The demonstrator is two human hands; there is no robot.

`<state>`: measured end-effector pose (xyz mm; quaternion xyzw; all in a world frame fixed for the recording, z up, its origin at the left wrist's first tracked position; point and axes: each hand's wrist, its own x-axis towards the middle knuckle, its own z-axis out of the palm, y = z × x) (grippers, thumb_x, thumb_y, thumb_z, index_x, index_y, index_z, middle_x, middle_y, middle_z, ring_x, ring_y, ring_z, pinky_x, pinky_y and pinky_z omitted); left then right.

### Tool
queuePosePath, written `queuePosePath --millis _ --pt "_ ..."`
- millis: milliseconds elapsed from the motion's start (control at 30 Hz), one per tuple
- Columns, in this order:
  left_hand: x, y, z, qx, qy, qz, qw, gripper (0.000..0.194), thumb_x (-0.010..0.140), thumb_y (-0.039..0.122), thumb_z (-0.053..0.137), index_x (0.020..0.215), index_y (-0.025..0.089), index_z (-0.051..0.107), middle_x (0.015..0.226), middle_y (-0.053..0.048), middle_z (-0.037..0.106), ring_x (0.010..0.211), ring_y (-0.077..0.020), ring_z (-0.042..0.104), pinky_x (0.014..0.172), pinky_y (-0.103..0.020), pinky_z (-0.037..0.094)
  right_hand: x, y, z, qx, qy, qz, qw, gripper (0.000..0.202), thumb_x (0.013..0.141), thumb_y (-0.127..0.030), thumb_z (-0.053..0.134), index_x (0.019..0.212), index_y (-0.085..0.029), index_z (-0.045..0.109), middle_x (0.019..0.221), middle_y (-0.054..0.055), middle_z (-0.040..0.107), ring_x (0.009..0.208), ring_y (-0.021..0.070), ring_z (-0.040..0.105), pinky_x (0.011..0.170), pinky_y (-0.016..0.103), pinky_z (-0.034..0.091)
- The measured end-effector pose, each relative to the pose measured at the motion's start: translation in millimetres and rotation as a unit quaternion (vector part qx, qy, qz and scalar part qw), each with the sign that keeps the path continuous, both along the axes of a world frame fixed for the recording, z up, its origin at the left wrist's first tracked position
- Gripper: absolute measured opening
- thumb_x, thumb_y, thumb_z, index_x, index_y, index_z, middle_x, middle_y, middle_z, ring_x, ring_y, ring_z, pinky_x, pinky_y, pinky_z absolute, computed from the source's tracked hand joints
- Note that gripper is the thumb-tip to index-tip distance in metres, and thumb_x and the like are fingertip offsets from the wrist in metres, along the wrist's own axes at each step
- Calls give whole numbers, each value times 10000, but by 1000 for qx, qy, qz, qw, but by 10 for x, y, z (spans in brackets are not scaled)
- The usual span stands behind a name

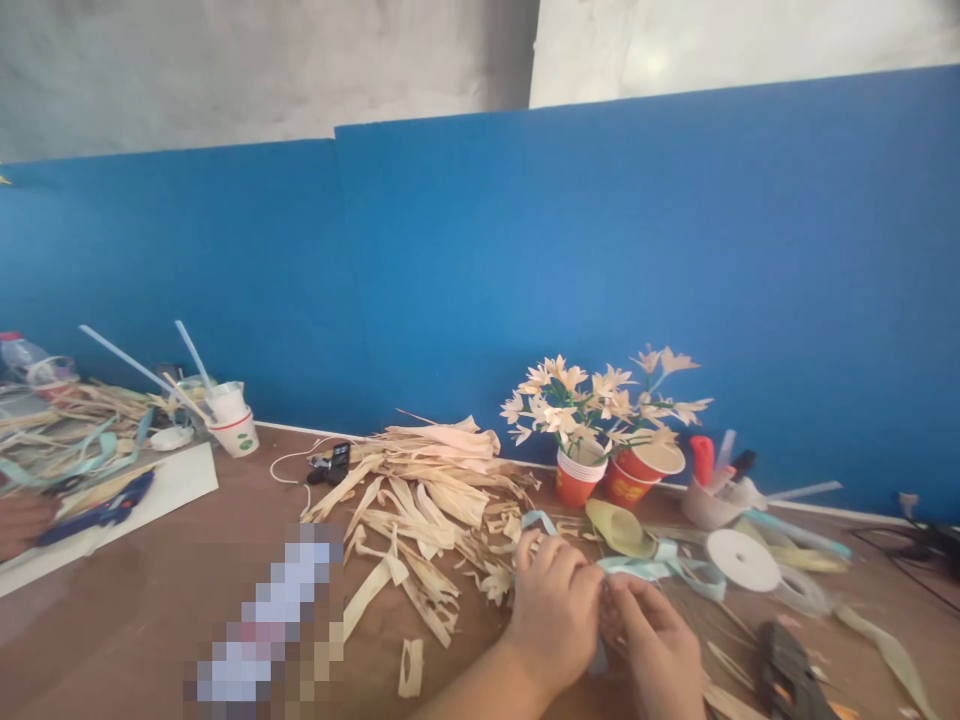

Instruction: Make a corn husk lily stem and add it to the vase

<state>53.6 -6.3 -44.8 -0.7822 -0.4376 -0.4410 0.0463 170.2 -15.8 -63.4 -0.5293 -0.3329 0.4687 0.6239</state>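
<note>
My left hand and my right hand are close together low on the right, over the brown table. Both have curled fingers, with their tips nearly meeting. A light blue ribbon loops up beside my left hand's knuckles, and a bluish strip shows below the fingers. What the right fingertips pinch is hidden. More pale blue ribbon lies just beyond my hands. To the left spreads a pile of dried corn husks. Behind my hands, cream husk flowers on green stems stand in red paper cups.
A white spool and a dark glue gun lie at right, near a tool-filled container. At far left, another person's hand is by a blue glue gun. A blue partition stands behind.
</note>
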Motion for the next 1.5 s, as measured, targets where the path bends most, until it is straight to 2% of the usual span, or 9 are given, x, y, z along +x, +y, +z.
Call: queuePosePath --millis 200,500,600,667,833,1067,1200,1367,1500 --pt "-53 33 17 -34 -4 2 999 161 852 170 481 850 219 634 750 -15 620 804 -180 534 874 -391 313 -29 50 92 31 -40 36 998 379 610 -499 724 673 -142 615 523 -17 563 470 112 494 439 203 404" --pt "-144 32 269 -95 -30 15 995 219 851 114 445 842 209 642 807 -18 651 819 -181 567 820 -378 338 -1 73 362 54 -23 65 996 441 728 -483 618 989 -128 620 801 64 680 684 194 627 625 290 503" --pt "-185 46 348 -116 -40 10 992 237 839 103 440 868 205 652 828 -28 664 837 -185 588 800 -362 360 217 117 467 32 -149 46 987 348 731 -416 572 942 -142 608 799 65 673 671 206 630 585 292 485" --pt "-220 68 404 -135 -51 -4 990 278 817 85 439 937 215 654 860 -33 674 866 -193 596 805 -358 376 395 111 530 -13 -353 72 933 180 728 -282 527 813 -149 616 692 50 662 655 201 618 589 276 447" --pt "-316 143 530 -224 -115 -45 967 281 769 106 457 908 199 682 832 -46 688 799 -191 613 757 -315 439 547 -89 529 -161 -689 154 690 182 664 -104 506 788 -154 630 809 115 695 809 247 643 641 275 408" --pt "-398 209 590 -326 -263 -71 905 238 753 232 511 886 150 689 827 -58 707 757 -185 635 710 -276 480 271 -252 495 -212 -729 185 624 542 665 25 500 1188 -118 508 973 183 687 926 297 649 698 324 461" --pt "-390 209 625 -388 -338 -85 853 224 700 284 579 820 126 685 718 -55 700 664 -175 628 630 -269 490 365 -198 589 -200 -722 170 641 595 654 35 482 1232 -107 467 998 183 675 958 290 632 709 305 438" --pt "-390 198 698 -451 -426 -95 779 223 605 303 667 730 118 669 589 -20 653 559 -132 591 562 -239 461 692 -163 730 -109 -615 183 759 462 581 -72 523 1028 -167 593 745 42 676 678 193 612 551 229 369" --pt "-401 175 758 -473 -432 -104 760 221 596 304 674 726 126 653 594 -10 653 537 -118 574 557 -231 440 909 -266 897 -102 -506 232 824 302 510 -110 535 759 -224 659 490 -58 551 456 107 440 428 203 233"
